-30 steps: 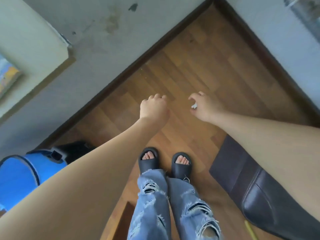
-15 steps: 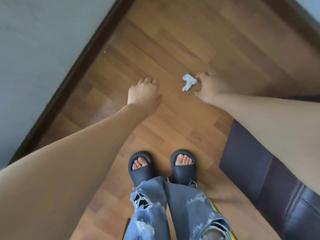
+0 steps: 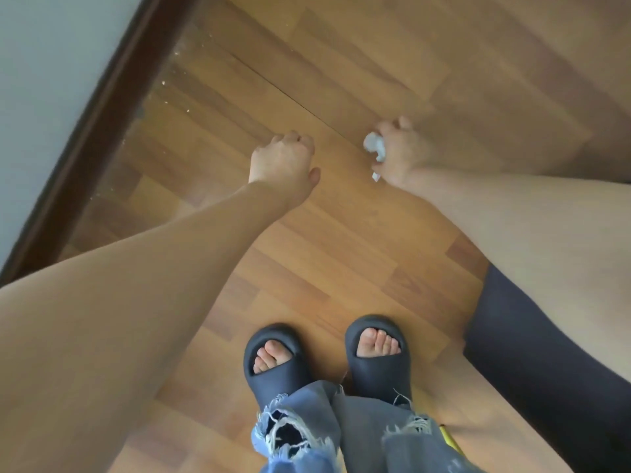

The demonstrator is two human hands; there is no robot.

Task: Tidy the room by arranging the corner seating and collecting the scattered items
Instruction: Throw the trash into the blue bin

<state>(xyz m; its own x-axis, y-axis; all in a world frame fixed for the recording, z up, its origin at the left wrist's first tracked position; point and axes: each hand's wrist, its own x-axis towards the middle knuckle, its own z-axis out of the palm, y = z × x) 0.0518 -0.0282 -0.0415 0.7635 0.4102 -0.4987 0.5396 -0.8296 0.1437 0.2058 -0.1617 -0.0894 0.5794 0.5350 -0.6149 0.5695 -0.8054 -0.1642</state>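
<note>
My right hand (image 3: 404,155) reaches down over the wooden floor and is closed around a small crumpled white piece of tissue (image 3: 374,146), which pokes out on the hand's left side. My left hand (image 3: 283,162) hangs to the left of it at about the same height. Its fingers are curled in and it holds nothing. A dark leather seat (image 3: 532,370) stands at the right edge, partly hidden behind my right forearm.
A dark skirting board (image 3: 88,131) runs diagonally along the pale wall at the left, with small crumbs (image 3: 170,76) on the floor beside it. My feet in dark slippers (image 3: 273,356) stand at the bottom centre. A yellow object (image 3: 447,435) peeks out beside the seat.
The view has tilted down toward the floor. The tissue, loose at my right fingertips half a second ago, is now bunched inside my right hand. My left hand stays curled.
</note>
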